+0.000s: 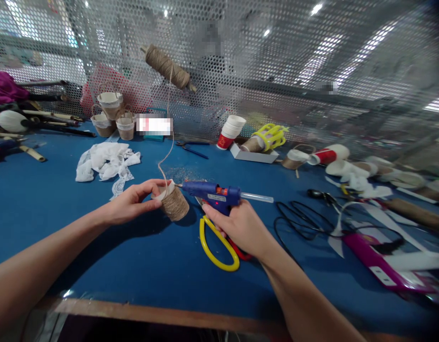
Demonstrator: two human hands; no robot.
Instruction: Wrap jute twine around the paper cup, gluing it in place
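Observation:
My left hand [139, 202] grips the rim of a paper cup [175, 204] wrapped in brown twine, which is tilted above the blue table. Closed around the handle of a blue hot glue gun [214, 194] is my right hand [240, 223]. The gun's nozzle points left and meets or nearly meets the cup's rim; I cannot tell which. A clear glue stick [257, 197] juts from its back. From the cup, a strand of twine [172, 142] runs up to a twine spool [167, 68] on the mesh. Yellow-handled scissors [219, 251] lie partly under my right hand.
White lace [107, 161] lies at left, before several small twine baskets [126, 127]. Pliers [194, 149], stacked paper cups [230, 133] and a white box lid [253, 154] stand near the mesh. Black cable [297, 221] and a magenta power strip [379, 261] occupy the right.

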